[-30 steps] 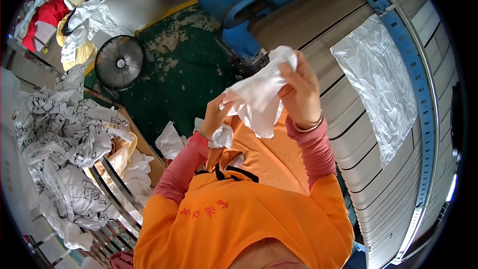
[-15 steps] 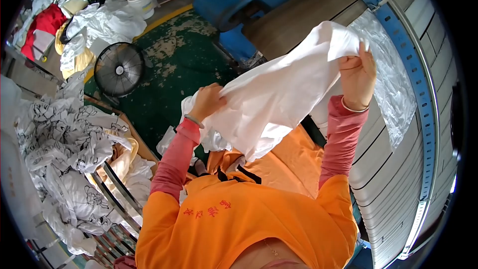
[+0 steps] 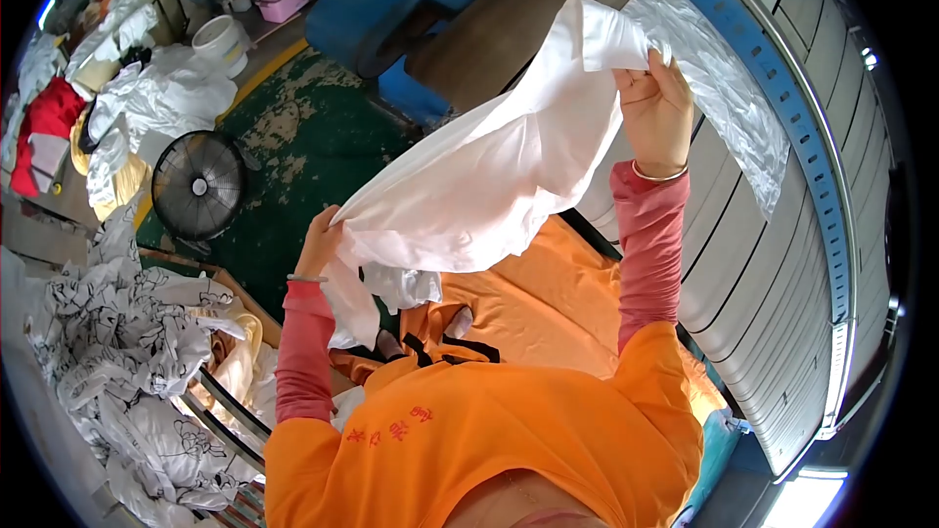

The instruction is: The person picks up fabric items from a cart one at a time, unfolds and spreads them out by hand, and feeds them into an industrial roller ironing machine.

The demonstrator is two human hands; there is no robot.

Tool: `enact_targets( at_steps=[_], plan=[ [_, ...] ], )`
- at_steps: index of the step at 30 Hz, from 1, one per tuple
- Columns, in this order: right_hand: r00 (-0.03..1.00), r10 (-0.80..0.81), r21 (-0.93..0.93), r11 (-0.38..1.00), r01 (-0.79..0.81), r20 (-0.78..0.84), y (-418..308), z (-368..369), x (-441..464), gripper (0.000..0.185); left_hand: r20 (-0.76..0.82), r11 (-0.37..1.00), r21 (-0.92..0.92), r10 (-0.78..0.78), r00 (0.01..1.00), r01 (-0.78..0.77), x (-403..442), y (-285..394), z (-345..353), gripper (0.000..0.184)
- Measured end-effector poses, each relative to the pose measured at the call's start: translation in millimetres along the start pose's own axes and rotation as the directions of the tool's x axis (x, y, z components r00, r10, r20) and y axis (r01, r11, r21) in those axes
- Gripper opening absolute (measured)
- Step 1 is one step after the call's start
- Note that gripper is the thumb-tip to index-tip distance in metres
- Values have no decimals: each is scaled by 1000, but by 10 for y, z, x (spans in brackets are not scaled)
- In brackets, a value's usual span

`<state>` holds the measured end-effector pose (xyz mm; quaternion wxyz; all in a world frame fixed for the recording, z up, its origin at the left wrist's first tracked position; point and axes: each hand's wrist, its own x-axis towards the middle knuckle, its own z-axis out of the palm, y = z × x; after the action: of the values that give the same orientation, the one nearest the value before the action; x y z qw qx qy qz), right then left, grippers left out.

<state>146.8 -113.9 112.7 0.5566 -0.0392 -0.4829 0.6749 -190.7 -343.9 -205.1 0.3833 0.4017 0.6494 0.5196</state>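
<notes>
A white cloth [image 3: 479, 176] is stretched in the air between my two hands, with loose folds sagging along its lower edge. My left hand [image 3: 318, 244] pinches one end of it, and the end of the cloth hangs down below those fingers. My right hand [image 3: 657, 122] is raised higher, gripping the other end at an upper corner near the big roller machine [image 3: 724, 284]. Behind that corner, a shiny, crinkled pale sheet [image 3: 719, 78] lies on the machine's surface. Orange fabric [image 3: 538, 298] spreads below the cloth, in front of my body.
To the left, a heap of white printed fabric [image 3: 127, 332] rests by a metal-railed cart [image 3: 230, 401]. A black fan [image 3: 199, 186] stands on the worn green floor [image 3: 293, 127]. Farther back are a white bucket [image 3: 221, 45], a pink basin [image 3: 283, 0] and piled cloths [image 3: 161, 88].
My hands are farther apart, and the cloth is pulled wider between them. My left hand has moved left and down in view. The camera view has also shifted.
</notes>
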Motion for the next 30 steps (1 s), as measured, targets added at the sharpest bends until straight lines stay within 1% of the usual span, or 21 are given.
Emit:
enact_targets(
  at_steps=[2,3,4,6,10,12,13,14,15,17,18,20,21,22,23,24,25,27,28,29,30],
  plan=[
    [999,-19,-36,999,17,-39,6,11,10,18,20,987,-149,-61,998,63,8,-26,-33,22],
    [1000,-20,-29,999,19,-7,17,-12,14,17,-61,969,-211,-143,988,128,1,-112,-34,26],
    [1000,-18,-62,998,17,-21,42,-42,25,17,32,887,-417,-202,979,197,-50,46,-56,26],
    [999,-4,-117,993,-2,-44,116,-79,54,23,227,582,-739,-260,939,340,-236,412,-120,26],
    [997,35,-675,735,-68,-62,291,88,-109,52,61,883,-468,62,996,-27,-406,789,39,24],
    [999,38,-826,563,-22,-1,429,97,-302,66,41,913,-379,182,983,-153,-429,964,179,23],
    [987,57,-865,492,101,147,443,217,-414,68,38,916,-343,236,971,-209,-450,1032,273,23],
    [907,64,-864,339,373,417,464,288,-487,63,57,901,-377,252,966,-213,-418,1098,332,23],
    [882,198,-861,385,332,429,444,527,-626,60,77,886,-422,248,966,-193,-404,1155,354,23],
    [697,240,-725,384,572,676,648,679,-872,65,188,830,-556,181,965,-47,-335,1263,384,23],
    [627,342,-714,342,611,700,719,746,-998,73,267,785,-616,138,954,59,-303,1302,417,23],
    [563,378,-675,495,548,735,916,1003,-1193,79,363,688,-705,141,921,173,-266,1355,579,23],
    [505,376,-628,410,661,777,964,1118,-1284,73,90,562,-801,457,885,-209,-346,1311,815,25],
    [443,382,-565,321,760,811,997,1206,-1346,68,101,633,-692,561,821,-347,-343,1270,806,29],
    [381,480,-582,391,713,790,1083,1232,-1375,61,112,655,-573,658,745,-492,-339,1230,797,34],
    [308,567,-602,454,657,764,1199,1209,-1419,54,380,870,-246,493,783,-428,-216,1228,630,41],
    [223,642,-625,508,593,733,1289,1152,-1455,48,495,889,-456,213,842,43,-110,1265,797,44],
    [620,290,-649,580,492,729,1443,850,-1352,29,491,877,-465,143,859,120,-48,1347,976,59],
    [769,90,-638,623,453,633,1451,721,-1246,19,343,917,-285,370,863,-279,-130,1522,900,68],
    [876,154,-750,596,287,457,1370,600,-1128,13,244,787,-33,604,759,-616,-226,1691,809,77],
    [943,206,-823,558,105,260,1247,514,-1023,9,293,809,-257,587,755,-529,-269,1726,771,82]
  ],
)
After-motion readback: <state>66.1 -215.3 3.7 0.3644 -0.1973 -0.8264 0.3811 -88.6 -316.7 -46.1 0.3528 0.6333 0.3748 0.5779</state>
